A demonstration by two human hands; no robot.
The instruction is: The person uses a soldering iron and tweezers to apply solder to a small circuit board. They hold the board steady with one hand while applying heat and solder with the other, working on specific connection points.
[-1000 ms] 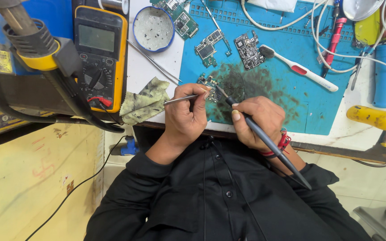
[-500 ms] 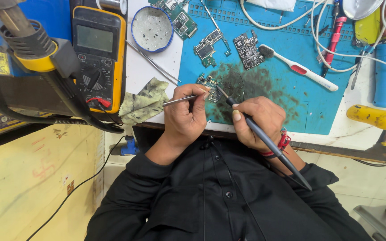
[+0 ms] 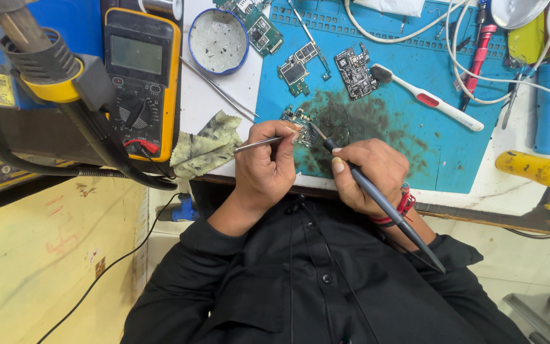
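Left hand [image 3: 263, 162] pinches tweezers [image 3: 259, 144] on a small circuit board [image 3: 300, 127]; right hand [image 3: 367, 172] grips a soldering iron [image 3: 377, 197], tip at the board. Soldering appears under way; next calls for steady tip contact.

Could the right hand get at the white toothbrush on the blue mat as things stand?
Probably yes, once freed. The white toothbrush lies in the open on the blue mat, with bare mat between it and the right hand. But that hand's grip is taken by the soldering iron.
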